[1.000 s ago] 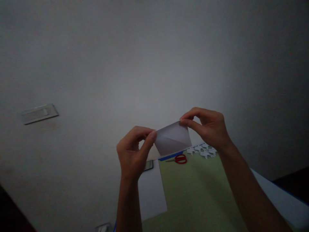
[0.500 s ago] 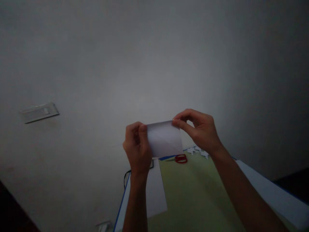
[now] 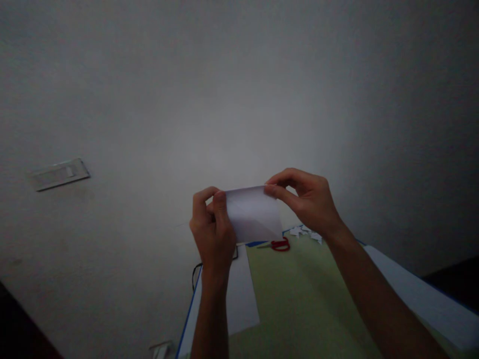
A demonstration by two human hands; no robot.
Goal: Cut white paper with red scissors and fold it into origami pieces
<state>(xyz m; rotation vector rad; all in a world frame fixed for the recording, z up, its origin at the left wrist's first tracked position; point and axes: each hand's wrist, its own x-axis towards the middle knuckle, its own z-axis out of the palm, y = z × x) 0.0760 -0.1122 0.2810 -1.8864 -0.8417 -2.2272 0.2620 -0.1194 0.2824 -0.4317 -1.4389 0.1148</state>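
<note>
Both hands hold up a small folded sheet of white paper [image 3: 253, 214] in front of the wall. My left hand [image 3: 211, 232] pinches its left edge between thumb and fingers. My right hand [image 3: 305, 199] pinches its upper right corner. A diagonal crease runs across the paper. Below it, red-handled scissors [image 3: 280, 245] lie on a green mat [image 3: 299, 299], with several white paper cut-outs [image 3: 307, 232] beside them.
A white sheet [image 3: 239, 294] lies on the table left of the green mat, and the table has a blue edge [image 3: 187, 319]. A dark flat object [image 3: 235, 253] shows behind my left hand. A wall switch plate [image 3: 56, 174] sits on the grey wall at left.
The paper and both hands have shifted left and a little up. My left hand has turned so its fingers close more tightly on the paper's left edge.
</note>
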